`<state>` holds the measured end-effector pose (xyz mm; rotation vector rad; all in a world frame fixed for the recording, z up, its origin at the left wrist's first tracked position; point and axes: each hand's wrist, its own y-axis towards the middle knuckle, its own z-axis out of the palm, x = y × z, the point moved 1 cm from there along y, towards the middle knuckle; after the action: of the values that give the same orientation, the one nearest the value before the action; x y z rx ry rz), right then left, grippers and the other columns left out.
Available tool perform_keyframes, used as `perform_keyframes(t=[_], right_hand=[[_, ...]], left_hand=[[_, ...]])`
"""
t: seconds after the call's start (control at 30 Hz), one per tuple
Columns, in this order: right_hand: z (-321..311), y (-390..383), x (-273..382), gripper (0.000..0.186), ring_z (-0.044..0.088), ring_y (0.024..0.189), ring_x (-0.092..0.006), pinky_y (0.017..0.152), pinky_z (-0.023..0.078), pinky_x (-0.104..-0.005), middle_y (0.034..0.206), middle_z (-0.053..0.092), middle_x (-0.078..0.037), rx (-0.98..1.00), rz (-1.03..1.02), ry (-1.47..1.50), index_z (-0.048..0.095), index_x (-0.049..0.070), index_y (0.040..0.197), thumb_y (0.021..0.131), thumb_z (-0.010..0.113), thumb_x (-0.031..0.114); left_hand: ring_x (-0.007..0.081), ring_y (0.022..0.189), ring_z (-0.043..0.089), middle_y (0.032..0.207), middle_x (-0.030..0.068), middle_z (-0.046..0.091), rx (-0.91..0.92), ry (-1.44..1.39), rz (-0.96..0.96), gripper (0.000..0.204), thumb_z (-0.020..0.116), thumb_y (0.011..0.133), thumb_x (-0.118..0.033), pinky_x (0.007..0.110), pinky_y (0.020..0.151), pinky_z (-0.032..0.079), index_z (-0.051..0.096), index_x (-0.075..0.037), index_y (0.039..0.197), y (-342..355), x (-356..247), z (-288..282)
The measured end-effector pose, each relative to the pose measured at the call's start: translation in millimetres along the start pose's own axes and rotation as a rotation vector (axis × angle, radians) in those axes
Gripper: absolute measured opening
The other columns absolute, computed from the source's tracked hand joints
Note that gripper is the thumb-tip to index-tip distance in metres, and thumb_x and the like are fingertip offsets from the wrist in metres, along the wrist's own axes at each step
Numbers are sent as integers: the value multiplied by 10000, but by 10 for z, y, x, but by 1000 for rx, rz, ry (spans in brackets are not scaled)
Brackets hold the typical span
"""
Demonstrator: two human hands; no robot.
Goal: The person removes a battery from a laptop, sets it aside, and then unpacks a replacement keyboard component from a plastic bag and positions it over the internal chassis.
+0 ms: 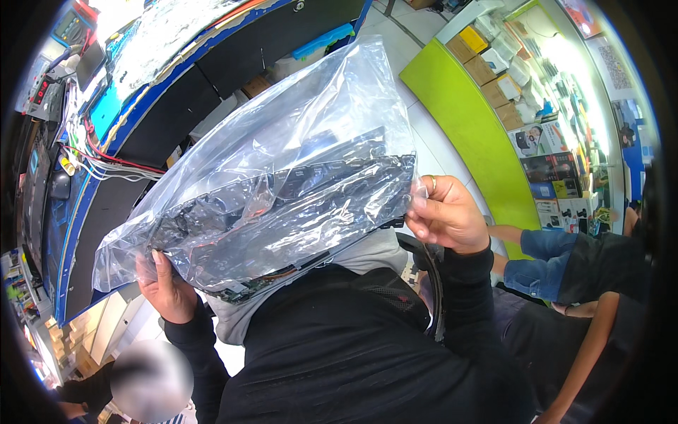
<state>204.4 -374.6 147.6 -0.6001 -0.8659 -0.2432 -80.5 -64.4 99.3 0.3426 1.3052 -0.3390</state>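
While both hands grip it from opposite ends, a clear plastic bag (pixel 282 141) hangs in front of the person's chest with a dark circuit board (pixel 289 205) inside it. The left hand (pixel 166 286) closes on the bag's lower left corner; the right hand (pixel 445 215) pinches its right edge, a ring on one finger. Beyond the bag runs a blue-edged work surface (pixel 106 120) with red and white wires (pixel 106 162). To the right, a lime-green counter (pixel 473 134) carries stacked brown cardboard boxes (pixel 487 67) and dark, blue and white product boxes (pixel 551 180). Another person's bare arm (pixel 586 353) shows at lower right.
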Motion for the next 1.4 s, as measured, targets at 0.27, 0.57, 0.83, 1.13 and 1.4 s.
perform_keyframes(t=[0.27,0.57,0.83,1.13,1.4], right_hand=[[-50,-29,2,158,556,589,-115,479,393,-218,731,621,-85,83,-14,2,661,-18,1123,1026,587,81],[3,-29,20,121,560,628,-100,503,389,-214,767,626,-69,42,-1,13,661,-14,1092,1007,614,59],[113,157,-117,123,578,876,-49,791,458,-208,990,667,-15,-215,-468,-401,661,-29,1092,998,642,48],[183,389,-132,160,631,976,-115,931,472,-275,1098,702,-81,-174,-610,-210,624,-40,1146,1014,611,49],[219,397,-114,117,614,948,-103,914,454,-252,1053,689,-56,-196,-553,-265,650,-24,1081,1020,604,65]], left_hand=[[137,1013,623,1159,95,665,30,-16,-2,306,613,1014,-78,277,925,467,565,38,1293,6,21,-25],[146,1010,655,1196,90,671,30,24,18,372,570,1031,-93,307,850,535,529,9,1386,10,96,-167],[173,1075,640,1198,118,667,42,-63,-35,328,619,997,-48,317,985,467,560,38,1308,32,48,-65],[161,1042,639,1166,103,674,109,-60,-54,346,651,969,-61,303,965,465,569,41,1289,26,33,-219],[100,908,598,1055,38,668,96,27,-117,328,696,967,-134,247,857,442,606,25,1240,14,-16,-141]])
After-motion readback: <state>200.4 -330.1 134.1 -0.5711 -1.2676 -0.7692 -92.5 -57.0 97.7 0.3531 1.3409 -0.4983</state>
